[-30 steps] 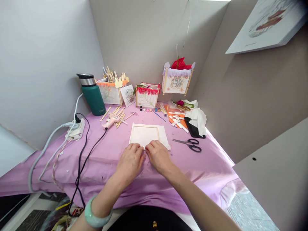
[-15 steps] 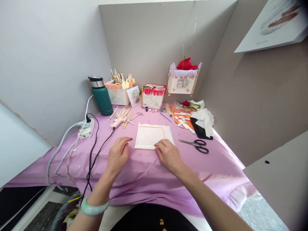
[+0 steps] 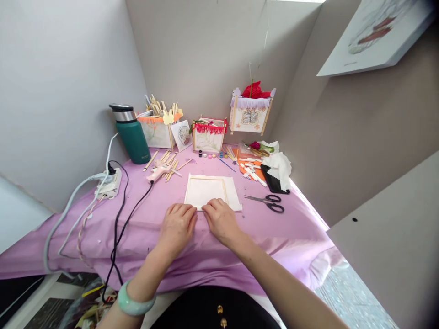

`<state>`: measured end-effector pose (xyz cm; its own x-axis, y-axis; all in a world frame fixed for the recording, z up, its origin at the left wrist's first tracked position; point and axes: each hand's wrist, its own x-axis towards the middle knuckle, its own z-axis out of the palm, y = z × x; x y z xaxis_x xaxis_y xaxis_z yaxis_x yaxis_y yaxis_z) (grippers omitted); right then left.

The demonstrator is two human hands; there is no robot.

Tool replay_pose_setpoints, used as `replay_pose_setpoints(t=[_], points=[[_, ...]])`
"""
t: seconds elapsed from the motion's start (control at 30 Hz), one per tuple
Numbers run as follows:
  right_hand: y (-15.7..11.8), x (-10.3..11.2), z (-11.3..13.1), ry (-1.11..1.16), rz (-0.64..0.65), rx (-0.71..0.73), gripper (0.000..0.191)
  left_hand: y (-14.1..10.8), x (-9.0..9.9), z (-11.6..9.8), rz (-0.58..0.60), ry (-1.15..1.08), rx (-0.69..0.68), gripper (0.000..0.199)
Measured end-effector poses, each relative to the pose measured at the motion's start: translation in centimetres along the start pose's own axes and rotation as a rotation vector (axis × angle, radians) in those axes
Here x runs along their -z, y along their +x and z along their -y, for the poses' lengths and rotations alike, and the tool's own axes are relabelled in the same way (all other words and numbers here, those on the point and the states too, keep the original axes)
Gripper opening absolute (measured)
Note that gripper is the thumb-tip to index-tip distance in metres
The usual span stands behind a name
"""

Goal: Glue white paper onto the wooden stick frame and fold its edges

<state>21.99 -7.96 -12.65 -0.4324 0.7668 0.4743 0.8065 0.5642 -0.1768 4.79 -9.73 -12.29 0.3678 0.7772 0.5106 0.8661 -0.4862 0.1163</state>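
Observation:
A white sheet [image 3: 206,191] lies flat on the purple cloth, with a frame of thin wooden sticks [image 3: 207,178] on it. Both hands are at the sheet's near edge, side by side with a small gap between the fingertips. My left hand [image 3: 178,225], with a pale green bangle [image 3: 134,301] on its wrist, pinches the near left part of that edge. My right hand [image 3: 221,220] pinches the edge near its middle. The fingers hide most of the near stick.
Black-handled scissors [image 3: 270,201] lie right of the sheet. A pink glue gun [image 3: 159,172] and loose sticks [image 3: 171,161] are at the back left, near a green bottle [image 3: 133,139]. Decorated boxes [image 3: 208,137] stand behind. A power strip [image 3: 109,183] with cables lies left.
My left hand has moved right onto the sheet's near edge and closed on it. My right hand has shifted left along that edge. The camera view has turned slightly right.

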Motion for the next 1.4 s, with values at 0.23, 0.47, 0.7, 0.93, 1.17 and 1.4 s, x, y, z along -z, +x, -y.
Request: replay_pose_setpoints(t=[0.23,0.47,0.7,0.93,1.17,1.4], points=[[-1.5,1.1,-0.7,0.039,-0.016,-0.089,0.019,-0.1,0.0,-0.1,-0.008,0.017,0.000,0.022],[-2.0,3.5,-4.1,0.325,-0.117,-0.072,0.021,0.1,-0.1,0.2,0.006,0.002,0.016,0.021],[-5.7,8.0,-14.1,-0.192,-0.040,-0.544,0.027,2.3,0.3,1.3,0.070,0.029,-0.050,0.020],[-6.7,8.4,-15.9,-0.229,0.179,-0.437,0.028,2.5,0.0,-0.2,0.032,0.186,-0.081,0.024],[-6.8,10.3,-15.3,-0.249,0.364,-0.499,0.017,2.2,-0.8,-3.1,0.001,0.027,0.000,0.021],[-9.4,12.1,-15.4,0.218,0.192,-0.655,0.013,1.5,0.9,1.6,-0.045,-0.272,0.235,0.020]])
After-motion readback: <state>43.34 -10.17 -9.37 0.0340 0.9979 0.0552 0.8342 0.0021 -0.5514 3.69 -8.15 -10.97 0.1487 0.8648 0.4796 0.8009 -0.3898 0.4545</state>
